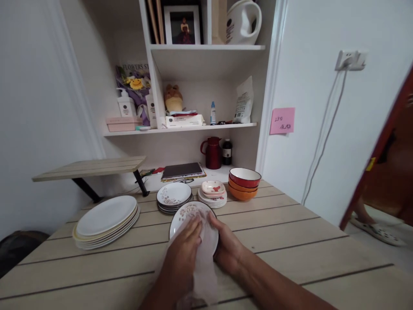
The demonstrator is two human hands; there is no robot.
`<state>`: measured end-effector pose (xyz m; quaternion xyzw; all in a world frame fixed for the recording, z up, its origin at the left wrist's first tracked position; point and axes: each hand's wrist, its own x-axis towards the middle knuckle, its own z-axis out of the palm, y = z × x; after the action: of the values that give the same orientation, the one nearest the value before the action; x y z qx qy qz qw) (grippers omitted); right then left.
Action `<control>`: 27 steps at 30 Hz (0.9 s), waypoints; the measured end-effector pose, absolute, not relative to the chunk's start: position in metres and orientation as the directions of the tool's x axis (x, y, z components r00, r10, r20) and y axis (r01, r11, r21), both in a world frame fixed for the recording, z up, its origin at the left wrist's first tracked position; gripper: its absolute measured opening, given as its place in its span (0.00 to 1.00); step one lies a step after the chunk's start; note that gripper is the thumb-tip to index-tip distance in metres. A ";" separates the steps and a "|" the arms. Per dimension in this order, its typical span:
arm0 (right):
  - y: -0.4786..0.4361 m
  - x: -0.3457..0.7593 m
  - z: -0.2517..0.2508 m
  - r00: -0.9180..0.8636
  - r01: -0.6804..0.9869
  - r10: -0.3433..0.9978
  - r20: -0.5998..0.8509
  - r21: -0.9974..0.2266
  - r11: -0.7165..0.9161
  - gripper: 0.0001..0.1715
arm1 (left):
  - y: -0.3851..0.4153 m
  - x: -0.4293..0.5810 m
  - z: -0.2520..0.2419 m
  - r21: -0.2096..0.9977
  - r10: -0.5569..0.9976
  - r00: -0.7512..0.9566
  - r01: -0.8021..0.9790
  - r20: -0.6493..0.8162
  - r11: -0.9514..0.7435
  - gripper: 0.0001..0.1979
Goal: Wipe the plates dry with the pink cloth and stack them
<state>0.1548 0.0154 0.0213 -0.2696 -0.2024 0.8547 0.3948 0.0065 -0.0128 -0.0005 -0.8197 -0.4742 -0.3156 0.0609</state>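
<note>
A white plate (177, 220) with a dark rim and a floral pattern is tilted up in front of me. My right hand (229, 249) grips its right edge, thumb over the face. Across the plate my left hand (183, 247) presses a thin whitish cloth (206, 269), fingers together; the cloth's lower end hangs towards me. Just behind is a stack of matching floral plates (174, 194). Beside that stack, small pinkish dishes (213, 187) sit on a pile of small white plates (213, 200).
Red and orange bowls (244, 185) are stacked at the back right of the slatted table (284, 249). Large oval plates (108, 215) are piled at left, near a small raised shelf (90, 167). A red jug (213, 153) stands behind. At far right, a person's foot (371, 226) shows.
</note>
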 end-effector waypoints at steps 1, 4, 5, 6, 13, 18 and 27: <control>0.012 0.151 0.019 -0.561 -0.558 0.776 -0.289 -0.559 -0.613 0.30 | -0.009 0.002 -0.002 0.211 0.750 0.305 0.837 0.587 -0.505 0.22; 0.004 0.141 0.014 -0.603 -0.568 0.758 -0.250 -0.533 -0.627 0.28 | -0.001 -0.008 -0.007 0.221 0.754 0.261 0.853 0.603 -0.472 0.23; 0.004 0.139 0.013 -0.610 -0.575 0.756 -0.239 -0.523 -0.629 0.28 | -0.001 -0.009 -0.008 0.213 0.749 0.292 0.841 0.594 -0.496 0.24; 0.005 0.139 0.012 -0.612 -0.582 0.756 -0.230 -0.516 -0.628 0.28 | -0.002 -0.008 -0.008 0.201 0.741 0.335 0.824 0.582 -0.531 0.24; 0.025 0.161 0.021 -0.602 -0.581 0.752 -0.267 -0.500 -0.642 0.36 | -0.017 0.014 0.004 0.043 0.631 0.583 0.716 0.512 -0.697 0.25; 0.034 0.175 0.032 -0.615 -0.633 0.772 -0.162 -0.482 -0.606 0.39 | -0.017 0.011 0.005 -0.069 0.610 0.587 0.749 0.533 -0.659 0.25; 0.021 0.166 0.028 -0.582 -0.615 0.792 -0.186 -0.536 -0.578 0.35 | -0.004 -0.010 -0.004 -0.058 0.650 0.310 0.924 0.694 -0.379 0.21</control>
<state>0.1660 0.0215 0.0280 -0.2079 -0.2126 0.8635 0.4074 -0.0096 -0.0044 -0.0040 -0.7756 -0.5072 -0.2964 0.2311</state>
